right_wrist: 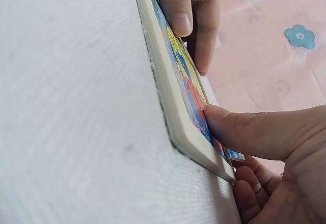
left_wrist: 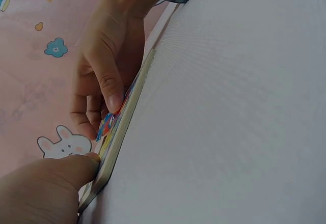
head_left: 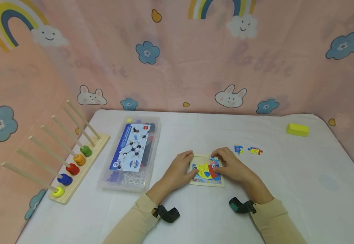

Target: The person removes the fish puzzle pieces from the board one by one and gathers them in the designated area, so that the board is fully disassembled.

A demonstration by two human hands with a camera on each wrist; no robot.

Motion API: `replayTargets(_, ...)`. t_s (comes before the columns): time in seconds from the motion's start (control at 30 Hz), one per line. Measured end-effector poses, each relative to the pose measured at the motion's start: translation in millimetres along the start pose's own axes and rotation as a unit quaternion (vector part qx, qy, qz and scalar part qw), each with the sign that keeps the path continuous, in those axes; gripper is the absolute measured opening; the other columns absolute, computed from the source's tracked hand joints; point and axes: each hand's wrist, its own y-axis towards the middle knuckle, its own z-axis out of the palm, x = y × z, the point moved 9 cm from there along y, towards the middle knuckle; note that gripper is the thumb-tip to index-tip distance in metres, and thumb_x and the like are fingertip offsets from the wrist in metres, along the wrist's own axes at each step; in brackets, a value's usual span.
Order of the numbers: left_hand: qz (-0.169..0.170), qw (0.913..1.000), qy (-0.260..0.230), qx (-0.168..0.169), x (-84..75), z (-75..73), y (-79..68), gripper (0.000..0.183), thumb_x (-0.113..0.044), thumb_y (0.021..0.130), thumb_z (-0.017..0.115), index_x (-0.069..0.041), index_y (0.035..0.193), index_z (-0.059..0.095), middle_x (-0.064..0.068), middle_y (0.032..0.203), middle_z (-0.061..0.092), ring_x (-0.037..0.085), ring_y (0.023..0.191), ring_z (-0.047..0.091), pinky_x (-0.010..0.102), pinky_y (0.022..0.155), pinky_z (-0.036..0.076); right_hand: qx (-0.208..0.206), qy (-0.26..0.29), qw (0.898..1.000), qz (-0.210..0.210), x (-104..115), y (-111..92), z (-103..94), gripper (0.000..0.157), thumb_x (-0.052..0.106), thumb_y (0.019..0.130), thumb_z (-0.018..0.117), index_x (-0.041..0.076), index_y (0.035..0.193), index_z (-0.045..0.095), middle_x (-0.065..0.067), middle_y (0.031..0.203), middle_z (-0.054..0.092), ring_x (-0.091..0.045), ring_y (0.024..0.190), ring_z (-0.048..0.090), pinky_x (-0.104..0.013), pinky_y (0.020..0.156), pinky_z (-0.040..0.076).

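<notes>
A square wooden puzzle board (head_left: pixel 207 185) with a yellow, red and blue picture lies on the white table. My left hand (head_left: pixel 178 171) holds its left side, thumb on the picture and fingers along the outer edge. At the upper right corner, my right hand (head_left: pixel 233 166) pinches a blue-and-red puzzle piece (left_wrist: pixel 105 126) between thumb and fingers. That piece stands tilted over the board in the left wrist view, and its edge juts past the frame in the right wrist view. The right fingers hide part of it.
Two loose puzzle pieces (head_left: pixel 238 149) lie behind the right hand. A yellow block (head_left: pixel 297 129) sits at the back right. To the left are a clear plastic case (head_left: pixel 155 145) of molecule-model parts and a wooden peg stand (head_left: pixel 73 184) with coloured rings.
</notes>
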Motion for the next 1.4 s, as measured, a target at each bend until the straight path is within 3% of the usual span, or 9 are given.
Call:
replayTargets(0.13, 0.0, 1.0, 0.001, -0.001, 0.8, -0.9, 0.2, 0.063, -0.033, 0.09, 0.063, 0.002, 0.138, 0.045, 0.012, 0.144, 0.044, 0.025, 0.135, 0.04, 0.036, 0.113, 0.033, -0.013, 0.008, 1.0, -0.011, 0.7, 0.0, 0.0, 0.04, 0.011, 0.083, 0.07, 0.002, 0.118, 0.052, -0.014, 0.117, 0.048, -0.026, 0.107, 0.043, -0.041, 0.096, 0.042)
replayTargets(0.43, -0.002, 1.0, -0.001, -0.002, 2.1, -0.8, 0.6, 0.063, -0.034, 0.09, 0.063, 0.001, 0.139, 0.045, 0.011, 0.145, 0.044, 0.025, 0.135, 0.039, 0.036, 0.114, 0.033, -0.037, 0.018, 0.999, 0.002, -5.5, -1.4, -3.2, 0.033, 0.002, 0.087, 0.062, 0.006, 0.12, 0.058, -0.01, 0.119, 0.054, -0.026, 0.112, 0.049, -0.05, 0.102, 0.042)
replayTargets(1.0, 0.005, 1.0, 0.002, -0.003, -0.5, -0.7, -0.1, 0.062, -0.033, 0.089, 0.063, 0.002, 0.138, 0.045, 0.012, 0.144, 0.045, 0.026, 0.134, 0.04, 0.037, 0.113, 0.034, -0.077, -0.005, 0.997, 0.016, -6.8, -5.7, -5.4, 0.028, 0.002, 0.091, 0.059, 0.005, 0.119, 0.059, -0.011, 0.115, 0.055, -0.022, 0.101, 0.051, -0.041, 0.091, 0.048)
replayTargets(1.4, 0.0, 1.0, -0.003, -0.001, -0.9, 0.4, -1.1, 0.062, -0.033, 0.09, 0.063, 0.001, 0.138, 0.045, 0.012, 0.144, 0.044, 0.026, 0.135, 0.039, 0.037, 0.113, 0.034, -0.074, -0.015, 0.997, 0.027, -11.5, -7.5, -20.3, 0.03, 0.006, 0.09, 0.062, 0.004, 0.119, 0.06, -0.012, 0.117, 0.056, -0.026, 0.106, 0.053, -0.047, 0.096, 0.049)
